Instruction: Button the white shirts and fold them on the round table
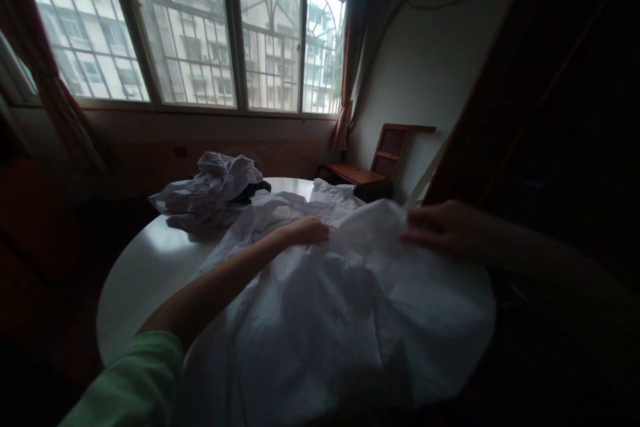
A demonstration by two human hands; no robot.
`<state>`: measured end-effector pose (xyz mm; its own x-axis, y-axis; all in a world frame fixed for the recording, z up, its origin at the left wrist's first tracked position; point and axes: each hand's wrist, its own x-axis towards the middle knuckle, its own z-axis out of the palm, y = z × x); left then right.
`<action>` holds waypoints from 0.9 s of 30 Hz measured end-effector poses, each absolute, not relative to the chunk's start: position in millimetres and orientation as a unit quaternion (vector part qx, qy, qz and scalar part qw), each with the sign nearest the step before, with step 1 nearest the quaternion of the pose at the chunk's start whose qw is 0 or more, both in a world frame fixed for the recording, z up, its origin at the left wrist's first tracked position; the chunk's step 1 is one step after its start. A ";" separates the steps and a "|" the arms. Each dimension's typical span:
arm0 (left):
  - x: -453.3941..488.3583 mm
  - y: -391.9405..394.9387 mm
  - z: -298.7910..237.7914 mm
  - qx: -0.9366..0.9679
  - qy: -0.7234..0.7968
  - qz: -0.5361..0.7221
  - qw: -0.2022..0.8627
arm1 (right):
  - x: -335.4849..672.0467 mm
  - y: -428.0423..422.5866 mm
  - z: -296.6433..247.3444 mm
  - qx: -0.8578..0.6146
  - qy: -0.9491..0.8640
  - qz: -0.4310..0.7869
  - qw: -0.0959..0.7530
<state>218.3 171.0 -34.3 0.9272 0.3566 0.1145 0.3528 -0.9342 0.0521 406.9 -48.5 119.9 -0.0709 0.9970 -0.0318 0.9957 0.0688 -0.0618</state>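
One white cloth lies rumpled across the round worktop; the left hand curls its fingers closed on it, the right hand pinches a raised edge.

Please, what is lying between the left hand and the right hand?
In the head view, wrinkled white cloth lies between the left hand and the right hand.

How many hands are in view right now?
2: the left hand on the white cloth, and the right hand farther right, at the cloth's raised part.
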 end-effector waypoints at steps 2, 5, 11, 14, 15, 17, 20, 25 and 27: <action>190.6 177.4 -22.1 0.969 0.226 0.100 -0.002 | 382.2 -54.4 111.5 -0.516 -0.820 0.239 -0.070; 148.5 189.6 -7.4 0.913 0.363 0.167 -0.082 | 368.9 -34.0 96.5 -0.462 -0.839 0.282 -0.050; 94.9 207.7 -0.3 0.753 0.631 0.175 -0.068 | 405.1 64.1 51.9 -0.735 -0.671 0.096 -0.006; 86.0 216.9 -8.0 0.753 0.649 0.103 0.039 | 420.9 86.3 30.3 -0.749 -0.598 0.278 -0.067; 84.9 220.1 -11.8 0.762 0.635 0.104 0.075 | 424.0 87.8 25.4 -0.735 -0.589 0.327 -0.070; 84.7 225.8 -19.7 0.778 0.592 0.154 0.142 | 427.3 85.5 18.6 -0.710 -0.585 0.389 -0.040; 89.3 229.0 -27.3 0.775 0.531 0.235 0.249 | 426.4 76.7 8.7 -0.710 -0.547 0.437 0.081; 106.8 219.6 -9.9 0.731 0.515 0.248 0.373 | 410.3 67.4 -16.2 -0.653 -0.364 0.595 0.296; 114.2 214.9 9.8 0.707 0.534 0.263 0.383 | 403.0 72.6 -14.6 -0.642 -0.316 0.612 0.338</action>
